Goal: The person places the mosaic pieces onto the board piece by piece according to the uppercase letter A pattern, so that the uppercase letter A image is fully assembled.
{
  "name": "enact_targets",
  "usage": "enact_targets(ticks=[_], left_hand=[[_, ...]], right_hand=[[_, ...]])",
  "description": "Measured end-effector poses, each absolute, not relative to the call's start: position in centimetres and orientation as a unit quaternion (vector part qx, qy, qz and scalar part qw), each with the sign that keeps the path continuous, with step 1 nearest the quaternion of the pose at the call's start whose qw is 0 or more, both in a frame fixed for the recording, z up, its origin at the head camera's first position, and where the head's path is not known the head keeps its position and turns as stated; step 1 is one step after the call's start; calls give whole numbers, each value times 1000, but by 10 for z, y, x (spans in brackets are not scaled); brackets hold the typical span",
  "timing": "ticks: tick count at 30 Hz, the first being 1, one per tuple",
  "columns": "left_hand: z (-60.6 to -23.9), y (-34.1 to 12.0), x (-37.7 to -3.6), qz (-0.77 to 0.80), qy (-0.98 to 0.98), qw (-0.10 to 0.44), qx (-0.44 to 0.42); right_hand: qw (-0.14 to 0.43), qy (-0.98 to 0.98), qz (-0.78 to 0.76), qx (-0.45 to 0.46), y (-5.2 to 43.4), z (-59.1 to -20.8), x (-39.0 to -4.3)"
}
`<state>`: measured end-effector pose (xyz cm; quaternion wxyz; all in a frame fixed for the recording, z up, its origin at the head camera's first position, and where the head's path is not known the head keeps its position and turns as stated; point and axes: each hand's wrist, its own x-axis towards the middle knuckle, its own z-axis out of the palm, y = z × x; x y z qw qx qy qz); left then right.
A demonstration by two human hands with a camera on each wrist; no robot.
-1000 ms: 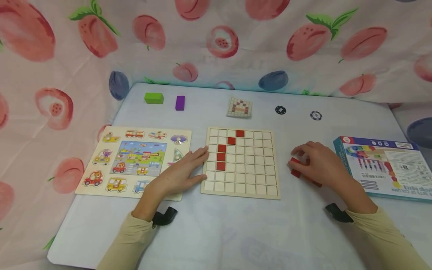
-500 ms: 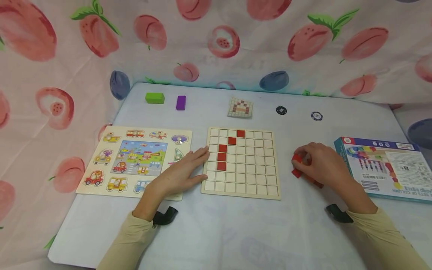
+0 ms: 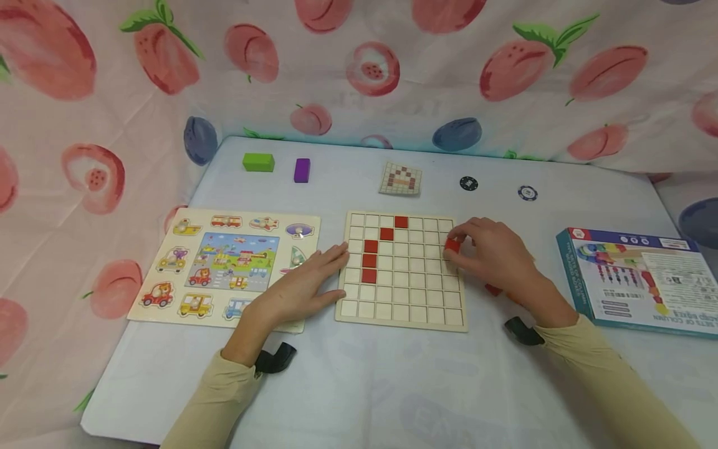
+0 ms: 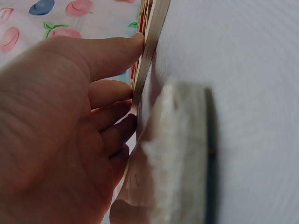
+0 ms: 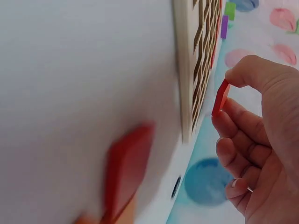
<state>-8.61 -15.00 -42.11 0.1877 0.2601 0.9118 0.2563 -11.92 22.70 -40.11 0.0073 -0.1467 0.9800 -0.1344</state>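
Note:
A square wooden grid board (image 3: pixel 401 304) lies mid-table, with several red tiles (image 3: pixel 369 261) set in its upper left cells. My right hand (image 3: pixel 496 252) pinches one red square tile (image 5: pixel 221 97) between thumb and fingertip, over the board's right edge. Below that hand another red tile (image 3: pixel 493 290) lies on the table, partly covered by the hand; the right wrist view also catches a bit of orange beside it. My left hand (image 3: pixel 303 282) has its fingers extended, thumb and fingertips at the board's left edge, while its palm lies over the vehicle puzzle.
A vehicle puzzle board (image 3: pixel 162 265) is at left and a flat toy box (image 3: pixel 645 280) at right. Along the back sit a green block (image 3: pixel 258 163), a purple block (image 3: pixel 301 170), a pattern card (image 3: pixel 401 179), a black chip (image 3: pixel 469 183) and a blue-white chip (image 3: pixel 527 193).
My right hand picked a red tile from the small pile on the right and carried it left to the board's right edge. The left hand stays put at the board.

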Motion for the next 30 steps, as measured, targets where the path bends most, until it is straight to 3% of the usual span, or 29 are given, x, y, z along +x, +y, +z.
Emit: enact_targets(ticks=[12,30], left_hand=[[-419,-150,-86,257,911,189,262],[-419,-151,-86,257,912,194,255]], right_hand=[[29,970,-112,-214,178,-408,-152],[74,966,-147,-197,203,-407,-141]])
